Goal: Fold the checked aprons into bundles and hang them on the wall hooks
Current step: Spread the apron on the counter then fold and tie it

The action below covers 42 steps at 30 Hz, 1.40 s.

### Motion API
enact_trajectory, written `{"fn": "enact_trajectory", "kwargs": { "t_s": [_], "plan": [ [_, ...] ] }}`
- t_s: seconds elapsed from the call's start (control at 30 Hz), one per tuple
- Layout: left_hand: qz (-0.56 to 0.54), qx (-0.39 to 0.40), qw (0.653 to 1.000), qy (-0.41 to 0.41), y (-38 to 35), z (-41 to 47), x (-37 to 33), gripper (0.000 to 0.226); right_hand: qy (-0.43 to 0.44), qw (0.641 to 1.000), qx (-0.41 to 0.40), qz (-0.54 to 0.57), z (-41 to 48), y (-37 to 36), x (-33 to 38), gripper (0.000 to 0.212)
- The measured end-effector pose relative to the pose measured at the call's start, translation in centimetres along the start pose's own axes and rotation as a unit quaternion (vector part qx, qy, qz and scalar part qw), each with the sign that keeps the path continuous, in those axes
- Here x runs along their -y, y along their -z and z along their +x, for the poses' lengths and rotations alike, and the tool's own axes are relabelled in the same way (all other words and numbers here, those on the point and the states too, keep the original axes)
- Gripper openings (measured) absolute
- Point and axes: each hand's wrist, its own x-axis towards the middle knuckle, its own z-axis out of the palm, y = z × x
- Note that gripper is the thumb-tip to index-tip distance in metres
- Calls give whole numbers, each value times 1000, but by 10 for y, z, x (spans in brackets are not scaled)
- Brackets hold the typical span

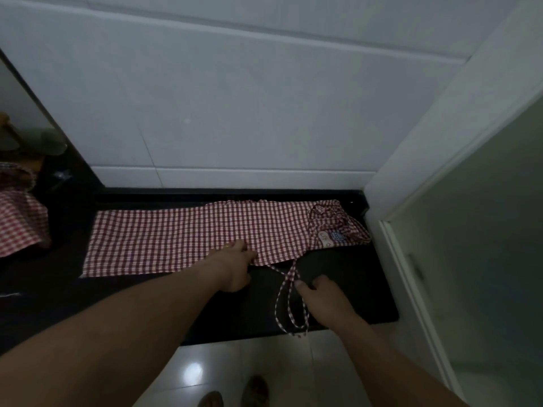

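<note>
A red-and-white checked apron [182, 236] lies folded into a long strip on the black counter [346, 277], its bunched top end and a label at the right. My left hand [235, 265] grips the strip's near edge at mid-length. My right hand [320, 301] pinches the apron's checked tie string [289, 309], which loops down over the counter's front edge. A second checked apron [20, 221] lies in a heap at the far left.
A white tiled wall [235, 98] rises behind the counter. A white door frame and frosted glass door [470, 230] stand at the right. Glossy white floor tiles [235, 371] and my feet show below. No wall hooks are in view.
</note>
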Motion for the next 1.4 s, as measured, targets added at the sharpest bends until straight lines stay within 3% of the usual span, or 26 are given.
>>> {"fn": "enact_trajectory", "kwargs": {
  "t_s": [0.07, 0.1, 0.17, 0.23, 0.33, 0.4, 0.43, 0.57, 0.63, 0.73, 0.83, 0.9, 0.97, 1.03, 1.1, 1.17, 1.3, 1.4],
  "plan": [
    [6, 3, 1000, 0, -3, -1, 1, 79, -2, 999, -5, -32, 8, -17, 14, 88],
    [10, 3, 1000, 0, -5, 0, 2, 79, 6, 999, -32, -41, 15, -27, 19, 86],
    [9, 9, 1000, 0, -6, 4, 4, 79, 50, 993, -97, -44, 28, -37, 33, 59],
    [7, 10, 1000, 3, -7, 6, 6, 79, 84, 992, -93, -8, 40, -37, 47, 20],
    [1, 14, 1000, 2, -6, 6, 7, 77, 32, 973, -5, 228, 38, -17, 54, 11],
    [-3, 17, 1000, 2, -3, 6, 7, 76, -48, 911, 109, 394, 20, 0, 49, 8],
    [-7, 23, 1000, 1, 0, 5, 7, 75, -95, 884, 173, 424, 9, 7, 42, 8],
    [3, 42, 999, -3, 2, 1, 4, 77, -176, 855, 361, 327, -30, 19, 8, 12],
    [11, 40, 999, -6, 3, 0, 3, 78, -180, 863, 393, 261, -39, 20, -4, 17],
    [20, 47, 999, -14, 5, -1, 1, 79, -190, 891, 366, 189, -44, 11, -16, 38],
    [32, 55, 998, -18, 9, -1, -2, 77, -105, 974, 192, 56, -35, 2, -15, 70],
    [40, 38, 998, -26, 9, 0, -2, 73, 3, 998, 36, -56, -25, 11, -6, 54],
    [30, -16, 999, -30, 5, -1, 0, 70, 28, 998, -54, 29, -10, 26, 4, 42],
    [23, -75, 996, -36, -1, -2, 2, 68, -27, 977, -18, 209, 12, 37, 10, 50],
    [18, -108, 993, -49, -3, 3, 0, 67, -81, 921, 20, 380, 35, 46, 12, 66],
    [4, -115, 992, -54, 4, 16, -6, 67, -112, 867, -4, 486, 62, 54, 11, 74],
    [-3, -79, 995, -54, 18, 45, -25, 63, -109, 792, -50, 598, 105, 69, 22, 57],
    [45, -47, 997, -41, 25, 61, -32, 60, -108, 799, -48, 589, 127, 72, 37, 52]
  ]
}}
